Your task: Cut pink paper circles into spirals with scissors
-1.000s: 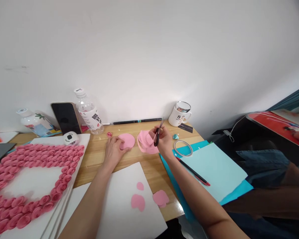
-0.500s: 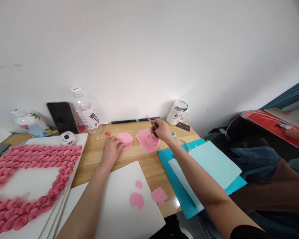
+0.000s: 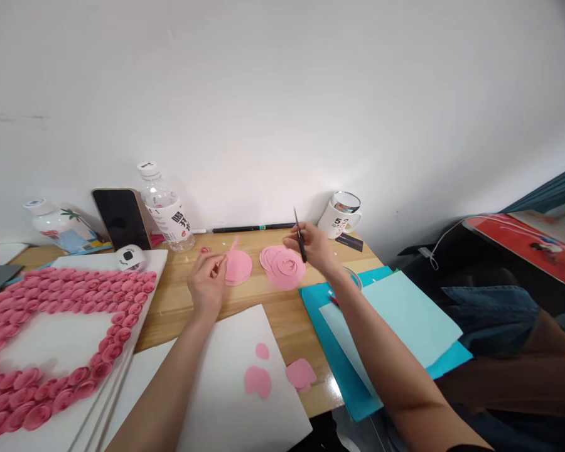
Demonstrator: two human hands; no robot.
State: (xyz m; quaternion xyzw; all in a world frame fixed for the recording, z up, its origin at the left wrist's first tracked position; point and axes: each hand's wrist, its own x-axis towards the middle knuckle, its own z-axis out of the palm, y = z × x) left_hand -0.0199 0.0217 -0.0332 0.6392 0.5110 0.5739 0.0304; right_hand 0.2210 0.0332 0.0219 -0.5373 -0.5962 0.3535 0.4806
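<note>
Scissors (image 3: 300, 237) sit gripped in the right hand (image 3: 316, 248), seen nearly edge-on and partly hidden; the left hand (image 3: 207, 282), fingertips together, seems to pinch a pink paper strip (image 3: 235, 242) and covers the left edge of a pink paper disc (image 3: 240, 267). Bare wooden tabletop (image 3: 249, 296) separates disc and pink spiral-cut paper (image 3: 287, 273). Since half a second ago, the scissors have swung more upright.

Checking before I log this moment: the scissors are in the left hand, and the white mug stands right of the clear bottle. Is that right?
Not quite: the scissors are in the right hand, not the left hand, as the head view shows. The white mug does stand right of the clear bottle.
</note>
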